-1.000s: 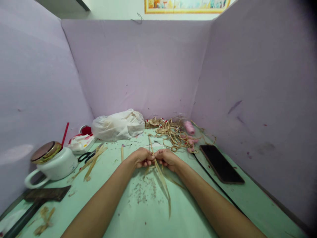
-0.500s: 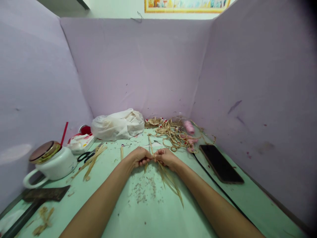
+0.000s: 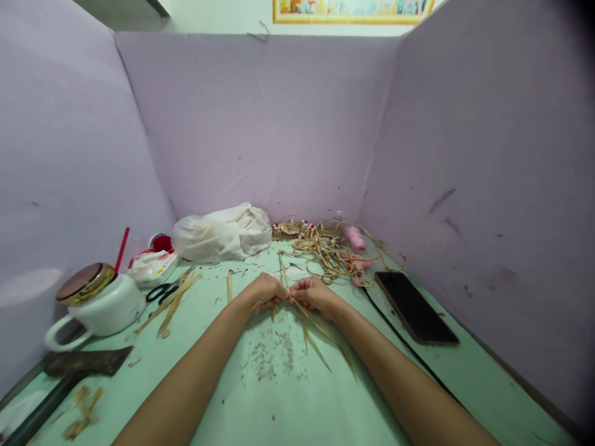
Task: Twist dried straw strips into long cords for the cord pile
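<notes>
Cord | mid-frame, long axis up-frame, tailing into strips lower right | pinched by left hand and right hand, equally near

Dry, matt, fibrous straw-coloured strips; crinkled, translucent white plastic bag; smooth, glossy, rounded white mug.

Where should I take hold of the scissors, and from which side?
The scissors are probably best taken by their black finger loops, coming from the near left: the loops face that way, the blades point away, and pale strips crowd the right side. The left hand is nearer, but pinches a strand.
</notes>
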A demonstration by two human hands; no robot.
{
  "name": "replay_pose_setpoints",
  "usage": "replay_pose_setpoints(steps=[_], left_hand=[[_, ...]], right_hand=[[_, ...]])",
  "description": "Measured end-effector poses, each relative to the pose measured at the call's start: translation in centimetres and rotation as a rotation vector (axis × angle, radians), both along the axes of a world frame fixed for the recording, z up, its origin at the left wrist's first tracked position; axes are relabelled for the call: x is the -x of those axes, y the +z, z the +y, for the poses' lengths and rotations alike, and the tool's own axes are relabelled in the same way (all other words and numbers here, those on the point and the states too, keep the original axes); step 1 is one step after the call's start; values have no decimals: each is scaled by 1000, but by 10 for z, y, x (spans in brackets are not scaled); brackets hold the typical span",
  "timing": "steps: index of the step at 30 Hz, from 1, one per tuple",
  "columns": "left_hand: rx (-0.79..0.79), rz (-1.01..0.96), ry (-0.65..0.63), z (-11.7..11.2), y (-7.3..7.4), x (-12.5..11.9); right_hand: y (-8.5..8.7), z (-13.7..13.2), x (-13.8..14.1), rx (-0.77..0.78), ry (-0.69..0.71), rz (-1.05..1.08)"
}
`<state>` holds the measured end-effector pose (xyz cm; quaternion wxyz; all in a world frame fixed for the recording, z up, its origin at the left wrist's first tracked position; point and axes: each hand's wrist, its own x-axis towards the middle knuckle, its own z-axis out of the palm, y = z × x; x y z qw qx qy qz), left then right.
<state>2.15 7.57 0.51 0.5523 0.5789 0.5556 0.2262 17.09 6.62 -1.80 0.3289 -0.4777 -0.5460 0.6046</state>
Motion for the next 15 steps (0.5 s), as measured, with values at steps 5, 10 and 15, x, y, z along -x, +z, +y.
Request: replay_pose_setpoints(steps=[5,10,15], left_hand=[[25,-11,47,0,1,-2],[32,90,135,-4,2,-9],[4,85,197,-9,2,-17]], right_hand=[[3,-1,2,-36,-3,-47],[-2,4,4,-198,-87,-293],[-5,12,1,-215,-172,-518]])
